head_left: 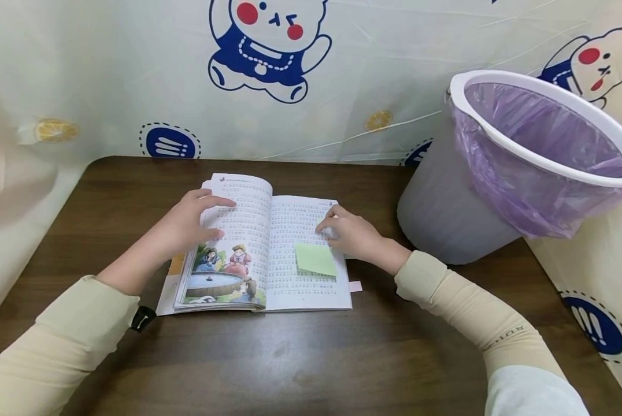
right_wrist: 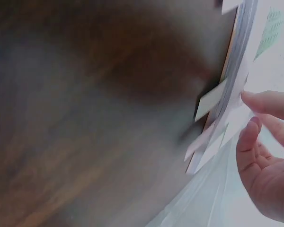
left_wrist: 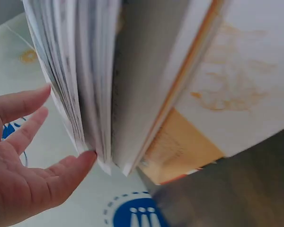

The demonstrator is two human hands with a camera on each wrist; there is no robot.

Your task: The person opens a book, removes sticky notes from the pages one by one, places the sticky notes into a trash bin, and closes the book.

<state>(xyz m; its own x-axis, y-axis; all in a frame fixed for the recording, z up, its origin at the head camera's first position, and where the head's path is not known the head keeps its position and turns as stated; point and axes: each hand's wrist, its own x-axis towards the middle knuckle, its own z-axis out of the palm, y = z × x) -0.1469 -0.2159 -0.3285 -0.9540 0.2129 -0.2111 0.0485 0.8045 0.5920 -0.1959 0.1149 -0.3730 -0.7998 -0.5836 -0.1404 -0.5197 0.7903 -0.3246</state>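
An open book [head_left: 300,300] lies on the table, with printed text on both pages and a coloured picture on the lower left page. A green sticky note [head_left: 315,259] is on the right page. My left hand [head_left: 188,222] rests on the left page with fingers spread; in the left wrist view, its fingertips [left_wrist: 89,158] touch the outer edges of the pages. Over the right page, my right hand [head_left: 355,232] is just above the note, its fingers bent. The right wrist view shows its thumb at the page edge; whether it pinches paper is unclear.
A pink tab [head_left: 355,286] sticks out from the book's right side, and a pale tab [right_wrist: 210,101] shows in the right wrist view. A grey bin [head_left: 446,196] with a purple liner [head_left: 519,196] stands at the right. A patterned curtain [head_left: 342,115] hangs behind the brown table [head_left: 290,364].
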